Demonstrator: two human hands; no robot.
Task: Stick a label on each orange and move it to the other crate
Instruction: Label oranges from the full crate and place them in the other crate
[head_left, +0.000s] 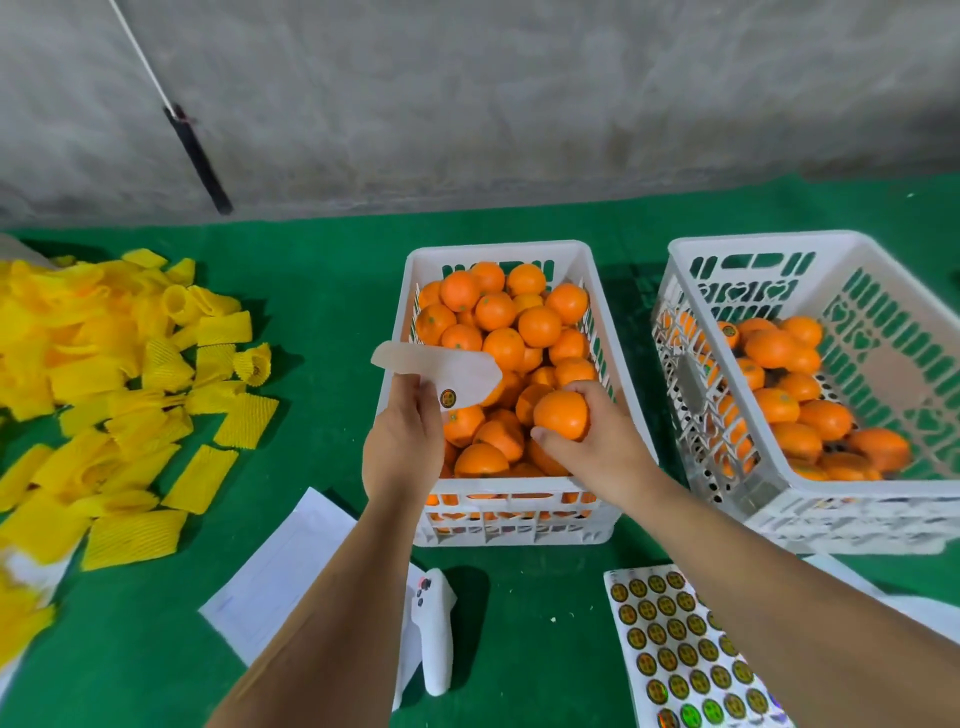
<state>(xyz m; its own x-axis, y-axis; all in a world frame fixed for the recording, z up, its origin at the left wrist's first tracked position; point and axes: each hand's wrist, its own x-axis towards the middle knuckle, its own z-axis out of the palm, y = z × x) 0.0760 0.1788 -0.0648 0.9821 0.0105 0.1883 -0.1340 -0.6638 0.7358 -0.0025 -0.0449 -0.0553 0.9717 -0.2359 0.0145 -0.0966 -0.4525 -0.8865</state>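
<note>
My right hand (597, 441) grips one orange (562, 414) just above the heap in the full white crate (498, 249) in the middle. My left hand (402, 447) pinches a curled white backing strip (436, 369) that carries one round gold-and-black label (448, 398), held over the crate's left wall. A second white crate (769, 244) to the right holds a lower layer of oranges, one showing a label (729, 329). A sheet of several round labels (680, 654) lies on the green table in front, under my right forearm.
A pile of yellow foam fruit nets (104, 395) covers the table's left side. White paper sheets (291, 566) and a white handheld device (436, 623) lie near the front edge. A grey concrete wall rises behind, with a black-handled stick (197, 161) leaning against it.
</note>
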